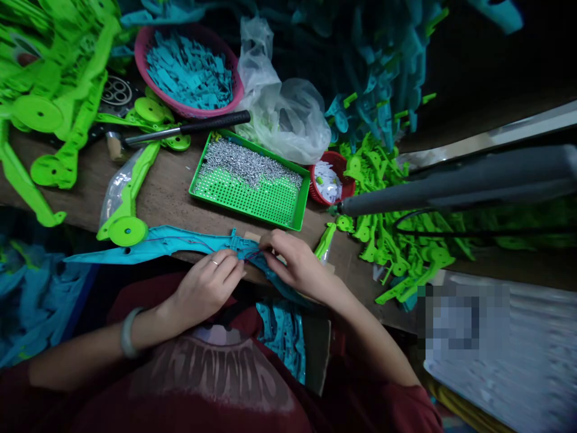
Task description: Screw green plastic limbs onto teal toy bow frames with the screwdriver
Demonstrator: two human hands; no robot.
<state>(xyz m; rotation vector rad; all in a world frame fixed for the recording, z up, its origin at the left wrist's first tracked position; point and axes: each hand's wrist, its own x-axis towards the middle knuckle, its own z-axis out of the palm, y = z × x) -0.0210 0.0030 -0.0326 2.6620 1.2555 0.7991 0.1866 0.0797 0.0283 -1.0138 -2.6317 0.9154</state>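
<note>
A brown wooden table point(166, 201) runs beyond the left hand point(205, 291) and the right hand point(297, 264), its top worn and speckled. The light is dim and cool, and far beyond the right hand the room sinks to near black. Out there, well to its right, a pale beam point(500, 135) slants across the dark. Nearer, also right, lies a whitish, ridged surface point(518, 361), partly pixelated. Left of the left hand, a blue edge point(80, 304) stands in shadow.

Blue plastic part point(193, 239) | long, narrow | across table edge point(174, 211) | thin wire point(252, 255) along it
</note>
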